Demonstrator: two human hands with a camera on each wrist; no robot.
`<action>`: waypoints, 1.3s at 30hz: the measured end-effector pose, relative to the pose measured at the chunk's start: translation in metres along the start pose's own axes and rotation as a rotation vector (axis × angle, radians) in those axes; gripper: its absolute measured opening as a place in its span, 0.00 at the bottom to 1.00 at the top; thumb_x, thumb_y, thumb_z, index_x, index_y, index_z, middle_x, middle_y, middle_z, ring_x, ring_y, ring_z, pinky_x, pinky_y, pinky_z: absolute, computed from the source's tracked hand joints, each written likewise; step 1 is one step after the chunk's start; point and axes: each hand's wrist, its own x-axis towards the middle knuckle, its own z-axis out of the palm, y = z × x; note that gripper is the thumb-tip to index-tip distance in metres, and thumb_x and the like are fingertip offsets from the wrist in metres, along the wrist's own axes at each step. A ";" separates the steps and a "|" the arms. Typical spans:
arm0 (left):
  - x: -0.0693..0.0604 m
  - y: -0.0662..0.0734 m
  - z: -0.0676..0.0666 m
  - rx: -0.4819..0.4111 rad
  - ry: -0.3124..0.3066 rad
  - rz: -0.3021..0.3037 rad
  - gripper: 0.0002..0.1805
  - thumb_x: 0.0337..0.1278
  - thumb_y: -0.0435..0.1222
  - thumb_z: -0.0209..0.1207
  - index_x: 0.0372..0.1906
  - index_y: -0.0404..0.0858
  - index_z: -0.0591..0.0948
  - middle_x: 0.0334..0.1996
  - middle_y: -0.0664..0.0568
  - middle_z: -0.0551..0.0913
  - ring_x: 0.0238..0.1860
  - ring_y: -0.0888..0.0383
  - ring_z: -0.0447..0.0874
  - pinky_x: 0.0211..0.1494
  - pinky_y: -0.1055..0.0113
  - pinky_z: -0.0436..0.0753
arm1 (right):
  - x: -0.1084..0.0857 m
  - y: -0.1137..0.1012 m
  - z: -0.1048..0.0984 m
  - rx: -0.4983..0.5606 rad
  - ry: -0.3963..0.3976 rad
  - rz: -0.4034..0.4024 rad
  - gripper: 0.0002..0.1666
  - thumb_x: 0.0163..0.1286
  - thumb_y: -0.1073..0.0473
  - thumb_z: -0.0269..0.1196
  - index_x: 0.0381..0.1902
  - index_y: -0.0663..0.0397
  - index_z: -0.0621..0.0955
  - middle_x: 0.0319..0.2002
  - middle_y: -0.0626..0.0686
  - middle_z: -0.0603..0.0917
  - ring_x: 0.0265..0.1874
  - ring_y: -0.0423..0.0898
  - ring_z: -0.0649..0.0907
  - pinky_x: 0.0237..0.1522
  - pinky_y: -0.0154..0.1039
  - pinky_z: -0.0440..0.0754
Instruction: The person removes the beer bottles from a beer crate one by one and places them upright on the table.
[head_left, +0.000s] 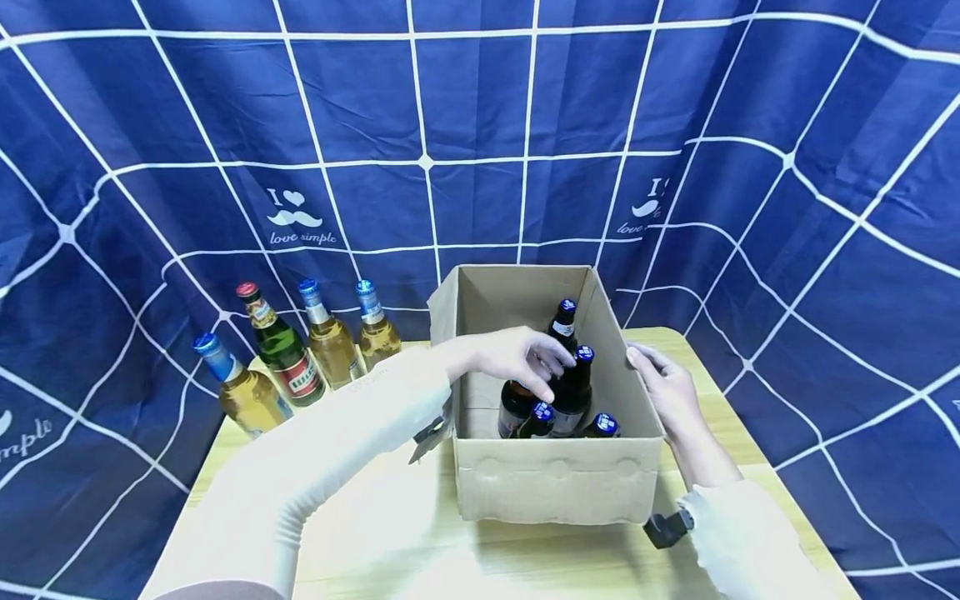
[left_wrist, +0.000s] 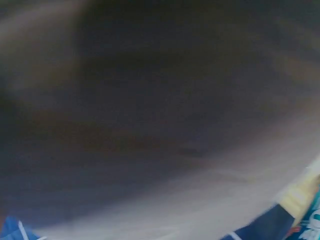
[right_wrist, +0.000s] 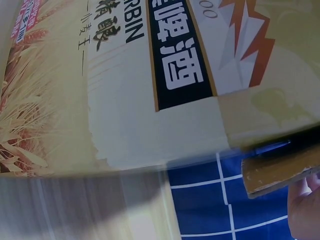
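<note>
An open cardboard box (head_left: pixel 555 479) stands on the table with several dark beer bottles (head_left: pixel 576 392) with blue caps inside. My left hand (head_left: pixel 517 357) reaches over its left wall, fingers bent and apart above the bottle tops; nothing shows gripped between them. Partly hidden under this hand is another dark bottle (head_left: pixel 510 412). My right hand (head_left: pixel 667 387) holds the upper edge of the box's right wall. In the right wrist view, part of the right hand (right_wrist: pixel 305 212) is beside a cardboard flap (right_wrist: pixel 280 175). The left wrist view is mostly dark and blurred.
Left of the box stand a green bottle (head_left: pixel 296 367) with a red cap and three golden bottles with blue caps, one nearest the left (head_left: pixel 247 392). The light wooden table (head_left: pixel 360 517) lies beneath. A blue gridded curtain (head_left: pixel 480 200) surrounds it.
</note>
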 end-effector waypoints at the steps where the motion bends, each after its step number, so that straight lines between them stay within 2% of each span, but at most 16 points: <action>1: -0.001 -0.004 0.002 0.000 -0.016 -0.010 0.31 0.47 0.27 0.69 0.60 0.31 0.74 0.53 0.41 0.79 0.48 0.56 0.81 0.54 0.70 0.76 | 0.000 0.000 0.000 0.002 -0.002 0.002 0.26 0.69 0.46 0.60 0.58 0.56 0.79 0.35 0.30 0.80 0.36 0.31 0.80 0.38 0.27 0.78; 6: -0.003 -0.019 0.011 0.037 -0.135 -0.066 0.33 0.46 0.28 0.70 0.61 0.33 0.74 0.54 0.43 0.79 0.51 0.56 0.80 0.53 0.72 0.75 | 0.000 0.000 0.001 -0.013 0.006 0.000 0.26 0.68 0.46 0.60 0.57 0.57 0.79 0.35 0.29 0.80 0.36 0.31 0.79 0.38 0.26 0.77; 10: -0.004 -0.022 0.015 0.080 -0.220 -0.119 0.32 0.46 0.26 0.69 0.62 0.35 0.74 0.57 0.44 0.76 0.52 0.57 0.78 0.52 0.73 0.75 | 0.000 0.000 0.001 -0.017 0.007 -0.007 0.26 0.69 0.46 0.60 0.57 0.56 0.79 0.35 0.29 0.80 0.36 0.31 0.79 0.38 0.26 0.77; 13: -0.004 -0.021 0.016 0.094 -0.256 -0.158 0.31 0.47 0.24 0.67 0.62 0.36 0.75 0.59 0.45 0.74 0.53 0.56 0.78 0.51 0.74 0.75 | 0.000 0.000 0.001 -0.014 0.004 -0.009 0.26 0.69 0.46 0.60 0.57 0.56 0.79 0.35 0.29 0.80 0.36 0.31 0.79 0.39 0.25 0.77; 17: -0.003 -0.021 0.018 0.128 -0.279 -0.171 0.30 0.50 0.23 0.65 0.62 0.36 0.75 0.60 0.45 0.74 0.52 0.58 0.78 0.49 0.75 0.76 | 0.000 0.000 0.001 -0.011 0.012 -0.005 0.25 0.68 0.46 0.60 0.57 0.55 0.79 0.35 0.29 0.80 0.36 0.31 0.79 0.38 0.25 0.77; 22: -0.001 -0.020 0.020 0.242 -0.222 -0.156 0.24 0.50 0.27 0.67 0.56 0.38 0.81 0.53 0.51 0.81 0.46 0.67 0.77 0.49 0.77 0.74 | -0.001 0.000 0.001 0.021 0.002 0.004 0.21 0.68 0.47 0.60 0.54 0.49 0.81 0.35 0.30 0.81 0.35 0.31 0.80 0.37 0.26 0.78; 25: 0.000 -0.019 0.020 0.267 -0.189 -0.151 0.21 0.49 0.29 0.68 0.52 0.39 0.83 0.48 0.53 0.84 0.44 0.69 0.77 0.48 0.79 0.74 | -0.001 -0.001 0.001 0.039 -0.002 0.008 0.17 0.68 0.47 0.61 0.51 0.43 0.83 0.35 0.30 0.81 0.35 0.31 0.80 0.37 0.26 0.78; 27: 0.000 -0.019 0.022 0.255 -0.192 -0.135 0.20 0.49 0.28 0.67 0.52 0.38 0.83 0.47 0.53 0.84 0.42 0.69 0.78 0.46 0.78 0.75 | -0.001 0.000 0.001 0.046 0.000 0.009 0.15 0.68 0.47 0.61 0.49 0.41 0.83 0.35 0.30 0.81 0.35 0.31 0.80 0.37 0.26 0.78; 34: 0.001 -0.021 0.022 0.309 -0.217 -0.025 0.18 0.51 0.28 0.67 0.50 0.37 0.84 0.43 0.55 0.85 0.39 0.71 0.77 0.46 0.79 0.75 | -0.001 0.000 0.000 0.046 0.010 0.014 0.10 0.67 0.47 0.61 0.45 0.36 0.84 0.34 0.30 0.81 0.34 0.31 0.80 0.37 0.26 0.78; 39: -0.003 -0.023 0.015 0.357 -0.194 0.070 0.17 0.52 0.31 0.67 0.49 0.35 0.84 0.44 0.53 0.85 0.44 0.71 0.77 0.50 0.79 0.72 | -0.001 0.000 0.000 0.020 0.008 0.020 0.16 0.67 0.46 0.61 0.50 0.41 0.83 0.34 0.29 0.81 0.34 0.31 0.80 0.37 0.26 0.78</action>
